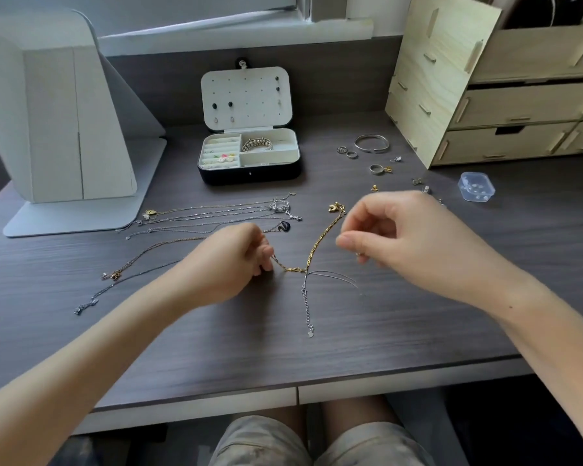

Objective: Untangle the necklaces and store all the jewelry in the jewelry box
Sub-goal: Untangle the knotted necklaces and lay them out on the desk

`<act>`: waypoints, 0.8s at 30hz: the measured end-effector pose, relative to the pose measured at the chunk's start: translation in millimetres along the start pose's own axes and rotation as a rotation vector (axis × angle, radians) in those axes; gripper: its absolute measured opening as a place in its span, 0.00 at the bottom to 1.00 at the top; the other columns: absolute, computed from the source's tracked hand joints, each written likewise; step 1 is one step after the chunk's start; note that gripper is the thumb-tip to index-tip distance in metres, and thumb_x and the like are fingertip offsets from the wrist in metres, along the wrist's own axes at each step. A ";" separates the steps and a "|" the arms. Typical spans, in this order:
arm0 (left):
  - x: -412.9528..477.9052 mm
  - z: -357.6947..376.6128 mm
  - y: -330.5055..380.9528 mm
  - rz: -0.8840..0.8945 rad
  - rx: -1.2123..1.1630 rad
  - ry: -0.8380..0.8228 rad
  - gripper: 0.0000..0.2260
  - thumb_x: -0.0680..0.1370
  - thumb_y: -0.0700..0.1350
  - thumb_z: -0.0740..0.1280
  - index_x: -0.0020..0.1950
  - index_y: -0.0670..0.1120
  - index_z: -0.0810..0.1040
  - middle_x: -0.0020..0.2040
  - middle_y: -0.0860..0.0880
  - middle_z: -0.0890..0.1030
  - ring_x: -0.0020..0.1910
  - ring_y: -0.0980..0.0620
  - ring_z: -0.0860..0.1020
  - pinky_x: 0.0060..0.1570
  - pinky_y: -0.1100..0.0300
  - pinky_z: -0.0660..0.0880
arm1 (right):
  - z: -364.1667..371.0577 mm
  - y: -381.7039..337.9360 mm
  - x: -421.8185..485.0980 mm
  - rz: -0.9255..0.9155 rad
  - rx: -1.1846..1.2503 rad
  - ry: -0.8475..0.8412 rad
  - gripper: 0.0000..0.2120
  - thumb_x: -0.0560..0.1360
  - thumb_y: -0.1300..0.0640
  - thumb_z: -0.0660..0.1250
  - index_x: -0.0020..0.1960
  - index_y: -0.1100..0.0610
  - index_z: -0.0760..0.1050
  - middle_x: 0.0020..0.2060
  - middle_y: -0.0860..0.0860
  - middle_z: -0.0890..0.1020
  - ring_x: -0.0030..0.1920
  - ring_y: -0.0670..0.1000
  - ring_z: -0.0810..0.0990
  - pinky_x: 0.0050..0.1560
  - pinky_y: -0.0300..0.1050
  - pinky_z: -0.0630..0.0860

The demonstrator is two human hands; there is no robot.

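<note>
A gold chain necklace point(320, 238) lies twisted with a thin silver necklace point(306, 302) at the middle of the dark desk. My left hand point(231, 260) pinches one end of the gold chain. My right hand point(389, 235) hovers just right of the chain with fingers curled, and seems to pinch a fine silver strand. Several untangled necklaces point(212, 211) lie in rows to the left. The open jewelry box point(249, 171) stands behind them, with a pearl bracelet and small pieces inside and earrings on its lid.
Rings, a silver bangle point(371, 142) and small earrings lie scattered at the right rear. A small clear plastic case point(476, 186) sits near a wooden drawer unit point(505, 105). A white stand point(64, 129) occupies the left rear. The desk's front edge is close to my lap.
</note>
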State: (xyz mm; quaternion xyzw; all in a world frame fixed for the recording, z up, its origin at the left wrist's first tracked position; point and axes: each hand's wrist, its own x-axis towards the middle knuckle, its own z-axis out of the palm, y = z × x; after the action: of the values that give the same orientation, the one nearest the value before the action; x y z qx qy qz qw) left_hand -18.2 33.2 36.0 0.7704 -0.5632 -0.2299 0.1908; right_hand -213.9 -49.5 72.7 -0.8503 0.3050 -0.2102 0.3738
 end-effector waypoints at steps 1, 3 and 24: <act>2.7 -2.5 -1.2 -0.006 -0.034 -0.026 0.11 0.80 0.41 0.59 0.38 0.49 0.69 0.40 0.51 0.82 0.37 0.53 0.78 0.43 0.59 0.73 | 1.2 -7.1 3.4 -0.030 0.043 0.004 0.05 0.71 0.57 0.71 0.39 0.58 0.78 0.29 0.47 0.80 0.29 0.41 0.77 0.32 0.30 0.71; 7.9 -7.8 -3.8 -0.021 -0.101 -0.072 0.10 0.80 0.42 0.60 0.39 0.47 0.71 0.37 0.52 0.82 0.34 0.54 0.78 0.40 0.59 0.73 | 5.4 -20.6 9.7 -0.085 0.123 0.001 0.05 0.71 0.58 0.71 0.39 0.58 0.78 0.30 0.49 0.81 0.31 0.44 0.79 0.33 0.34 0.74; 19.9 -36.3 3.0 0.174 -0.264 -0.131 0.04 0.77 0.37 0.65 0.42 0.44 0.76 0.32 0.50 0.80 0.29 0.60 0.73 0.27 0.72 0.67 | 105.7 -1.2 4.9 -0.468 -0.278 -0.078 0.08 0.67 0.54 0.70 0.42 0.58 0.79 0.36 0.50 0.82 0.39 0.52 0.78 0.41 0.44 0.74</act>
State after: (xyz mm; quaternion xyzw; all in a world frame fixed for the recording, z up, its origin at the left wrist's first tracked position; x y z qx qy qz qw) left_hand 5.3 14.5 64.7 0.6704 -0.6037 -0.3343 0.2726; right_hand -147.9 1.5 7.4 -0.9483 0.1118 -0.2142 0.2060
